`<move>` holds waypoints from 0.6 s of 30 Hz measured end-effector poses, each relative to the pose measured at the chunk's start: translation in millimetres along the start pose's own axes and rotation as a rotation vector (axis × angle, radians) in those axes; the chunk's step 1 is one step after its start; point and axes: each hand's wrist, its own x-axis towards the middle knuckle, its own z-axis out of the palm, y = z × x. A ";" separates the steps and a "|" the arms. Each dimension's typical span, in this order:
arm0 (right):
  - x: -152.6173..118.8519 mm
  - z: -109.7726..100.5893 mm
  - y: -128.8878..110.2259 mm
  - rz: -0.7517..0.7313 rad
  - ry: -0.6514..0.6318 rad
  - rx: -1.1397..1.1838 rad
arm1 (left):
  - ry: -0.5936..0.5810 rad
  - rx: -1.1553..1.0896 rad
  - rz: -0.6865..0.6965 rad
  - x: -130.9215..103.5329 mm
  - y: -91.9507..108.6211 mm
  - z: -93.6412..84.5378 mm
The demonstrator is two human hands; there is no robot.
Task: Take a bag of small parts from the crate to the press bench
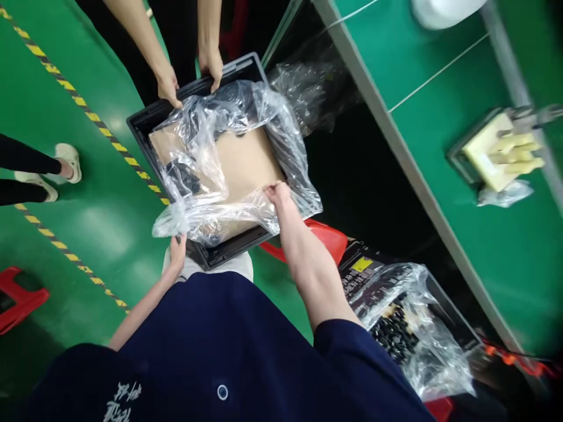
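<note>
Right hand (276, 193) pinches clear bag (229, 158) lining cardboard-floored black crate (145, 120).

Pretty bright overhead light, with glare patches on the glossy green floor (101, 228) and the clear plastic bag (246, 152), while the right side smears with motion blur and the under-bench gap goes black.
</note>
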 end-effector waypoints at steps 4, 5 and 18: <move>-11.0 -19.4 -15.7 -0.203 -0.020 -0.324 | -0.012 0.165 0.100 -36.3 -4.1 39.7; -14.3 -35.8 -22.5 -0.307 0.004 -0.480 | 0.076 0.187 0.161 -38.1 3.8 43.9; -11.2 -146.2 -59.0 -0.297 -0.032 -1.787 | -0.526 0.733 0.770 -13.7 164.6 180.5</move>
